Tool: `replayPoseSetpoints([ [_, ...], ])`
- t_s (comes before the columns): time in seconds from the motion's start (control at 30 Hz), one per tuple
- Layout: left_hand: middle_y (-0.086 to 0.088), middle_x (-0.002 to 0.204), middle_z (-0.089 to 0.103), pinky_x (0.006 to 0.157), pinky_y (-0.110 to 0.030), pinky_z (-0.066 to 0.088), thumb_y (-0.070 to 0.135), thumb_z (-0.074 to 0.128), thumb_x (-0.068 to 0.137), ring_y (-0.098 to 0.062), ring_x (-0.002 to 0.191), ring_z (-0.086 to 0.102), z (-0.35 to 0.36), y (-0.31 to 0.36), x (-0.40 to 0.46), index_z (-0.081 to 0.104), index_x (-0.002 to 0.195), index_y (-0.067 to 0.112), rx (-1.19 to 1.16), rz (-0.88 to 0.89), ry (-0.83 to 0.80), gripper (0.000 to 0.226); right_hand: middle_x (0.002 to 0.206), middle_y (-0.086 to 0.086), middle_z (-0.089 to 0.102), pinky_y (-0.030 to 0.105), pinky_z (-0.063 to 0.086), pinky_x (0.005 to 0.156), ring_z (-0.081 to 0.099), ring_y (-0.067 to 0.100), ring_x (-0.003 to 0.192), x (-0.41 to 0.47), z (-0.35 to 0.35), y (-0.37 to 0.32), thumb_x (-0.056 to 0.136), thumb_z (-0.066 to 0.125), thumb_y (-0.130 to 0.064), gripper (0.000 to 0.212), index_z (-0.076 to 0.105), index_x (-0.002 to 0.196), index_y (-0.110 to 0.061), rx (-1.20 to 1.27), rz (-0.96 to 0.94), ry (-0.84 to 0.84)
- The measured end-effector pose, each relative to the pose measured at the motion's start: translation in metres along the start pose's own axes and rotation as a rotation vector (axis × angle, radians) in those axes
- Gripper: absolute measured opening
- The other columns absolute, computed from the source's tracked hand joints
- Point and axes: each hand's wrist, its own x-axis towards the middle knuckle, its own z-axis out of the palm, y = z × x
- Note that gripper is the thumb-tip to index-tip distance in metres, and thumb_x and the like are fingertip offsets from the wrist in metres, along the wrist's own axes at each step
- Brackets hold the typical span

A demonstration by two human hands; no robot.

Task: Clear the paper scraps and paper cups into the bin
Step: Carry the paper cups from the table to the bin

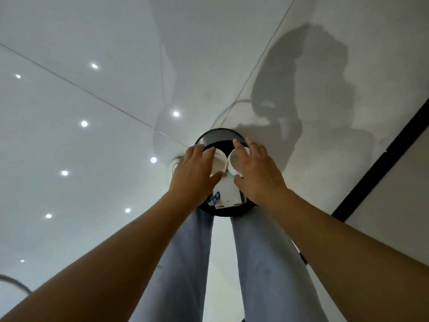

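A round black bin (218,135) stands on the floor just ahead of my feet. My left hand (195,173) grips a white paper cup (219,162) directly over the bin's opening. My right hand (254,173) grips a second white paper cup (234,162), which has a green band near its base. The two cups lie side by side, mouths turned toward each other. Inside the bin, under the cups, lie a white carton (228,196) and a crumpled wrapper (216,198).
Glossy white floor tiles (92,135) reflect ceiling lights. A black strip (383,159) runs along the floor at the right. My legs in grey trousers (183,263) stand right behind the bin. A curved grey edge (14,282) shows at the lower left.
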Motion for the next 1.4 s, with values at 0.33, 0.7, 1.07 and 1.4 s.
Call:
replayPoseSetpoints([
  [0.33,-0.004,0.137,0.045,0.098,-0.033,0.039,0.042,0.043,0.095,-0.023,0.126,0.040,-0.122,0.018,-0.131,0.041,0.135,0.017,-0.055,-0.148,0.101,0.047,0.156,0.008,0.020,0.036,0.022,0.115,0.019,0.025,0.143,-0.116,-0.115,-0.077,0.093,0.053,-0.022,0.068,0.018,0.151,-0.021,-0.159,-0.185,0.108],
  [0.7,-0.005,0.142,0.042,0.110,-0.034,0.028,0.043,0.040,0.096,-0.023,0.131,0.037,-0.217,0.034,-0.336,0.038,0.140,0.017,0.006,-0.385,0.419,0.051,0.156,0.007,0.022,0.038,0.023,0.115,0.023,0.026,0.141,-0.273,-0.205,-0.222,0.094,0.052,-0.029,0.064,0.021,0.150,-0.022,-0.434,-0.545,0.165],
  [1.07,-0.003,0.137,0.047,0.107,-0.032,0.031,0.043,0.041,0.096,-0.021,0.126,0.042,-0.257,-0.098,-0.498,0.041,0.138,0.017,-0.273,-0.662,0.653,0.049,0.151,0.008,0.031,0.041,0.028,0.112,0.032,0.028,0.136,-0.340,-0.172,-0.448,0.094,0.053,-0.030,0.062,0.024,0.148,-0.020,-0.682,-0.810,0.158],
  [1.4,-0.006,0.136,0.046,0.107,-0.032,0.031,0.042,0.040,0.096,-0.023,0.125,0.040,-0.282,-0.275,-0.621,0.040,0.138,0.015,-0.354,-0.851,0.681,0.050,0.149,0.005,0.033,0.038,0.036,0.107,0.035,0.026,0.132,-0.361,-0.094,-0.645,0.093,0.051,-0.030,0.062,0.025,0.149,-0.020,-0.686,-0.947,0.068],
])
